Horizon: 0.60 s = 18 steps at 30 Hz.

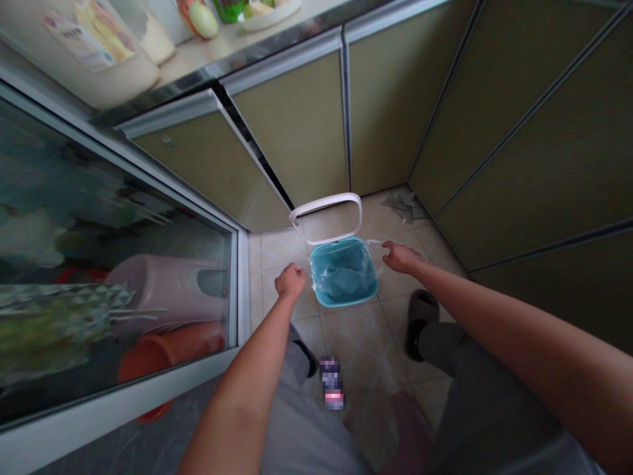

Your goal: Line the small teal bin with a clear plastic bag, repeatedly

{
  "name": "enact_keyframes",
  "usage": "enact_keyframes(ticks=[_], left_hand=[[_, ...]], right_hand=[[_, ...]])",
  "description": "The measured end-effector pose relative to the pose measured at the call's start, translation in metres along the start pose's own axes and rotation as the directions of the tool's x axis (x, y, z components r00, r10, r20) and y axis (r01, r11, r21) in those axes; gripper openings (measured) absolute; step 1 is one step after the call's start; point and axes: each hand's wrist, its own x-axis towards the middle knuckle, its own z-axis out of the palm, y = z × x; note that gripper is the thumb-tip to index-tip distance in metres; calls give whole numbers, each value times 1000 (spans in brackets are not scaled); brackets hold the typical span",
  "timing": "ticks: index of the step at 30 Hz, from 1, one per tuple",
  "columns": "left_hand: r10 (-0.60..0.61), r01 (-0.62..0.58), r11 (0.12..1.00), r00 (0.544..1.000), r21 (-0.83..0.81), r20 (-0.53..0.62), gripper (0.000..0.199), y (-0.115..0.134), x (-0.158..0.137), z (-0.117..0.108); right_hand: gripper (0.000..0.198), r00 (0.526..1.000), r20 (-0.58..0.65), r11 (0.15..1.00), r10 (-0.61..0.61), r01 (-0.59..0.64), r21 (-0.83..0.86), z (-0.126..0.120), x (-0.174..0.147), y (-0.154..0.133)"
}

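A blue-green trash bin (346, 300) stands on the floor between my feet, with a thin clear plastic bag (345, 267) lining it. The white rim ring (327, 239) of the bin is tilted up at its far side. On the left of the bin, my left hand (291, 282) is closed in a pinch on the edge of the bag. My right hand (400, 257) is closed too, to the right of the bin, and a stretched strip of the bag runs from the bin to its fingertips. The exact grip of the left fingers is partly hidden.
Cabinet doors (291, 125) stand behind the bin, and tan panels (534, 132) rise on the right. A glass door (99, 264) is at the left. A grey cloth (406, 206) lies in the corner. A blurred-out object (331, 382) lies near my left foot.
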Motion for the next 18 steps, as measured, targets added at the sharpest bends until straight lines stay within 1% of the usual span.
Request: enact_keyframes(ticks=[1,3,6,8,10,12,14,16,18], left_hand=[[19,-19,1000,999,-9,-46,31,2,4,0],[92,-96,995,988,-26,-126,36,8,11,2],[235,-236,972,950,23,-207,43,15,24,7],[315,-308,949,924,66,-216,42,18,32,11],[367,-363,930,908,62,-202,38,18,40,15],[391,-398,918,900,7,-194,33,16,48,19],[398,-419,903,899,-93,-185,24,14,54,23],[385,-415,884,907,-214,-170,14,12,59,28],[350,-380,868,925,-319,-148,9,11,63,32]], right_hand=[[55,1000,-14,999,28,-28,22,-2,1,-3],[47,996,-55,995,73,-70,65,-5,3,-11],[41,984,-129,987,119,-104,122,-6,9,-24],[42,977,-186,986,107,-80,147,-4,14,-32],[44,967,-250,988,57,-19,154,-1,20,-38],[46,954,-298,988,-5,50,145,4,26,-42],[49,951,-306,986,-47,92,136,10,34,-43],[48,956,-289,987,-56,97,130,16,43,-43],[40,963,-266,990,-35,69,121,19,51,-42]])
